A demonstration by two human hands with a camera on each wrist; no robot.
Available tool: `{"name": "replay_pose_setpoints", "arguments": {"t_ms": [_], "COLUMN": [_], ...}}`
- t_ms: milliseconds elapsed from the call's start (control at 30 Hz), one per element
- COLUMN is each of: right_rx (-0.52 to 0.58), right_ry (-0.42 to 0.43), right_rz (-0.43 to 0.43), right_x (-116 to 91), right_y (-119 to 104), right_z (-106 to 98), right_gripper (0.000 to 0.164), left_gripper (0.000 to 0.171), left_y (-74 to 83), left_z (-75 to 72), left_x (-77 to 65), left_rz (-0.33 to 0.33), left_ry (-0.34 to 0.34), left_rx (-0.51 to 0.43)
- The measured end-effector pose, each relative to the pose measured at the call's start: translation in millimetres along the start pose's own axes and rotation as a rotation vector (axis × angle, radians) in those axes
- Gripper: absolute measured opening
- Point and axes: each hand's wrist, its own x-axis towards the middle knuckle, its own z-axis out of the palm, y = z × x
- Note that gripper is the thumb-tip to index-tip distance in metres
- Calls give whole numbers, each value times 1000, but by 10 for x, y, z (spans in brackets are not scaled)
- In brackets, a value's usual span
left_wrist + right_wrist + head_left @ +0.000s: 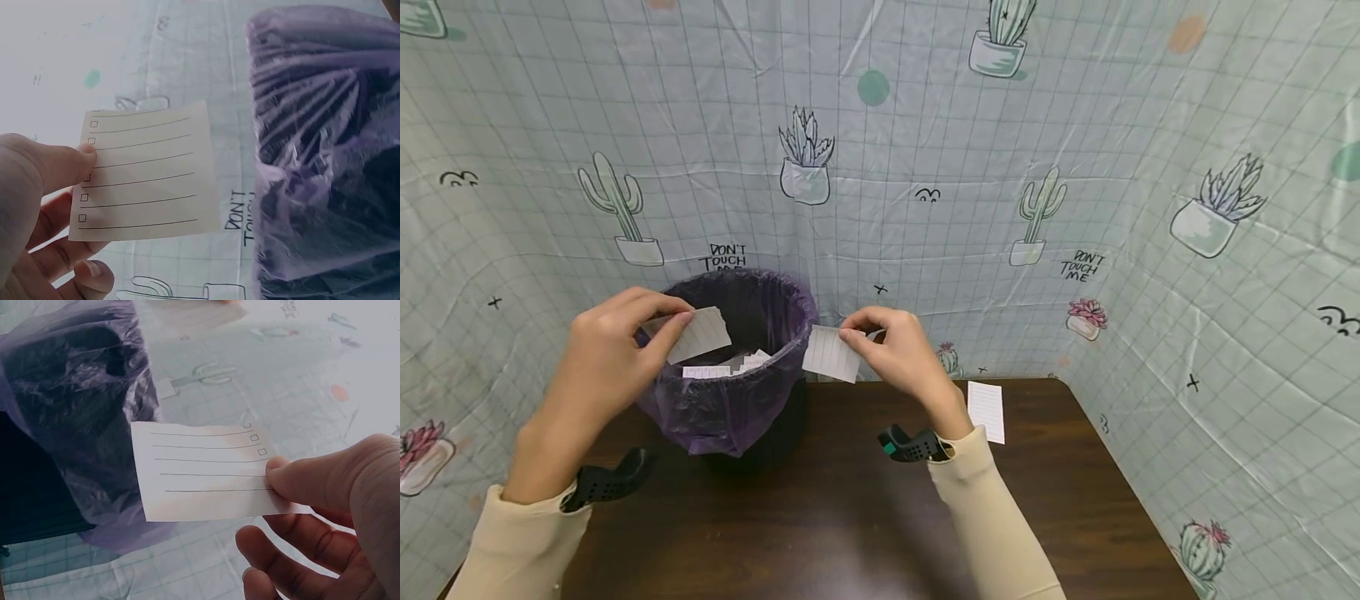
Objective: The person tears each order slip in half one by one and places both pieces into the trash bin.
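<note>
Between its thumb and fingers, my left hand [617, 337] pinches a torn piece of lined paper [703, 333] above the near left rim of the bin. Small checkboxes run along one side of that piece [144, 175] in the left wrist view. My right hand [895, 346] pinches another torn piece of checklist paper [831, 354] just right of the bin, its torn edge plain in the right wrist view [203, 475]. The dark bin has a purple plastic liner [730, 417] folded over its rim. Inside lie several white paper pieces [707, 372].
A whole lined sheet [987, 412] lies on the dark wooden table [850, 500], right of my right wrist. A grid-patterned sheet with cactus drawings [895, 125] hangs behind and on both sides. Black bands [606, 483] circle both wrists.
</note>
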Motion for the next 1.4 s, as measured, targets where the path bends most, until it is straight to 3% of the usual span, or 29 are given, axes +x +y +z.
{"name": "replay_pose_setpoints", "arguments": {"t_ms": [200, 733, 1167, 1400], "right_rx": [11, 36, 34, 37], "right_ry": [7, -70, -70, -69], "right_rz": [-17, -68, -83, -96], "right_x": [71, 256, 329, 356], "right_y": [-87, -287, -292, -303], "right_z": [-6, 83, 120, 156], "right_gripper": [10, 11, 11, 11], "left_gripper": [10, 6, 6, 9], "left_y": [-104, -235, -270, -266], "left_z": [60, 159, 194, 181], "left_x": [3, -39, -40, -51], "left_rz": [-26, -158, -142, -145], "left_ry": [-8, -126, -108, -153], "left_rx": [-1, 36, 37, 40]}}
